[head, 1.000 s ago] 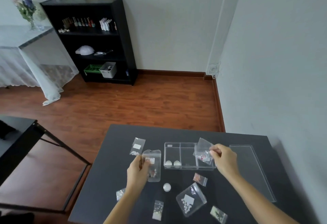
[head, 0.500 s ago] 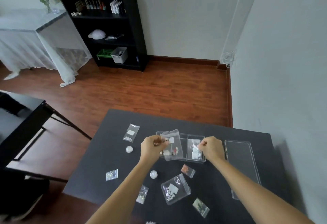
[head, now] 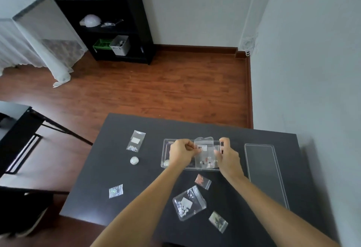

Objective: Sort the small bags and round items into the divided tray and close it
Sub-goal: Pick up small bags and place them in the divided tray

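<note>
2 hands hold 1 hanging-tab bag (head: pixel 205 153) over the divided tray (head: pixel 166 149): left hand (head: pixel 180 154) and right hand (head: pixel 227 157) each have their grip clamped on an edge. 5 bags lie loose on the desk (head: pixel 97 178); 2 round items show, 1 on it (head: pixel 134 160), 1 in the tray (head: pixel 167 163). 0.5 s ago only the left held this bag.

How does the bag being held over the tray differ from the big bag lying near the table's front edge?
The held bag is up in both hands, the left hand and right hand, over the tray; the big bag lies flat and untouched on the table. The held bag has a hang-tab top and reddish bits; the big bag holds white pieces. Both are clear with a white label.
</note>
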{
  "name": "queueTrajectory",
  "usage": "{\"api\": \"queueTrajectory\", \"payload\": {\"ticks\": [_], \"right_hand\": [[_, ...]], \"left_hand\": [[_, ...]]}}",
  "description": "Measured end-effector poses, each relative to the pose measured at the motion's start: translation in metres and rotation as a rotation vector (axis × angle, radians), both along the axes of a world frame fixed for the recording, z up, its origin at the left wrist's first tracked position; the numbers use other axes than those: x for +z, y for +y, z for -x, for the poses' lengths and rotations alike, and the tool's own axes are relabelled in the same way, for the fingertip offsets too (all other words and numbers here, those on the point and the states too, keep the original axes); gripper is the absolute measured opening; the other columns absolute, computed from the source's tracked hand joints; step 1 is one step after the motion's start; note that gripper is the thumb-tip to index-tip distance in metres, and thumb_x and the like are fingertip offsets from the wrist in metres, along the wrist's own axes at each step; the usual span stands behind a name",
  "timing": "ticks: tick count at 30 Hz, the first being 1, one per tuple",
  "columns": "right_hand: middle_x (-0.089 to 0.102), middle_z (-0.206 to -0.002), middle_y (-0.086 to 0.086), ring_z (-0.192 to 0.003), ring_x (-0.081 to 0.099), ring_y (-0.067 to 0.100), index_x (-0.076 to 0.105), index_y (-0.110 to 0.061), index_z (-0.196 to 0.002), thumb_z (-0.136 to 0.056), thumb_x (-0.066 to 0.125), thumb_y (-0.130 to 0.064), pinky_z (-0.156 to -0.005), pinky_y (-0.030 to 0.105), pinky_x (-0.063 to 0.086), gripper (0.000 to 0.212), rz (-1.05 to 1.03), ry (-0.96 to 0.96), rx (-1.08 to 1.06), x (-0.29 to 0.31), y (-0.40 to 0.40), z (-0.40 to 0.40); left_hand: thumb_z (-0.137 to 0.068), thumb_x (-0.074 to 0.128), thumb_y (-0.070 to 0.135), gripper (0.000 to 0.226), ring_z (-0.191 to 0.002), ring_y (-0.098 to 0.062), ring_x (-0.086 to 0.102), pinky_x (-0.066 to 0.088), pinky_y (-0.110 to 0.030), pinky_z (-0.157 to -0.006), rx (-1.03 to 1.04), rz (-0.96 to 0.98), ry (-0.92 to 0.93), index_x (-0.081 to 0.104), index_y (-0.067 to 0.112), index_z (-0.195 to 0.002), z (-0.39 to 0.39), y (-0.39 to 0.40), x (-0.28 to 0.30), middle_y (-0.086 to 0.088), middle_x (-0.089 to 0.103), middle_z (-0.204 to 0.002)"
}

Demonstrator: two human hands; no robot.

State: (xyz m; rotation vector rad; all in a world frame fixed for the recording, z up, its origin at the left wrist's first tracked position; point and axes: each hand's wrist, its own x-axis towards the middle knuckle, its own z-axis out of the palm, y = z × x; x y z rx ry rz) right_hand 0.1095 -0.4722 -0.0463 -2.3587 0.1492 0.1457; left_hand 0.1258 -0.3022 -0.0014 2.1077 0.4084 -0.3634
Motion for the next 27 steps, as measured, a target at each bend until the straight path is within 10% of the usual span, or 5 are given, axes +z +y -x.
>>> {"api": "queueTrajectory", "payload": {"ticks": [4,20,27], "right_hand": [[0.058,-0.059,-0.005,-0.060,0.061,0.024,0.039,-0.019,-0.124,-0.097,0.042,-0.017,-0.063,0.040,0.051,0.027,-0.075,-0.017,-0.076,-0.005,-0.007,0.005],[0.064,-0.077,-0.002,-0.060,0.060,0.009,0.040,-0.016,-0.129,-0.098,0.049,-0.022,-0.057,0.018,0.049,0.033,-0.136,0.030,-0.184,-0.009,-0.004,0.012],[0.064,-0.079,-0.001,-0.066,0.063,0.015,0.040,-0.016,-0.128,-0.098,0.047,-0.023,-0.070,0.033,0.057,0.032,-0.158,0.036,-0.223,-0.006,0.002,0.016]], "left_hand": [[-0.071,0.083,0.024,0.020,-0.062,-0.010,0.061,0.052,-0.027,-0.065,-0.040,-0.063,0.033,0.064,0.022,-0.069,-0.005,-0.017,-0.005,0.008,0.065,-0.065],[-0.084,0.069,0.024,0.016,-0.088,-0.025,0.063,0.043,-0.032,-0.065,-0.328,-0.567,-0.137,0.058,0.016,-0.093,-0.011,-0.044,-0.023,-0.002,0.060,-0.099],[-0.080,0.070,0.011,0.038,-0.089,-0.024,0.065,0.049,-0.035,-0.074,-0.339,-0.676,-0.146,0.042,0.015,-0.105,-0.014,-0.048,-0.029,-0.002,0.064,-0.099]]}}
